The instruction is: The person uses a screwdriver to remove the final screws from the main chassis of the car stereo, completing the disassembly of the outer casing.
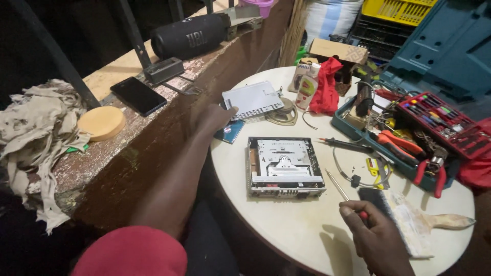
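An open metal disc-drive unit lies flat in the middle of a round white table. My right hand rests at the table's near right and grips a thin screwdriver whose shaft points toward the unit's right side. My left hand reaches to the table's far left, fingers touching the edge of a white perforated cover panel. A small blue card lies just below that hand.
A teal toolbox with pliers, bits and wires fills the right side. A paintbrush lies by my right hand. A round speaker cone, bottle, red cloth sit behind. The left ledge holds a phone, speaker, rags.
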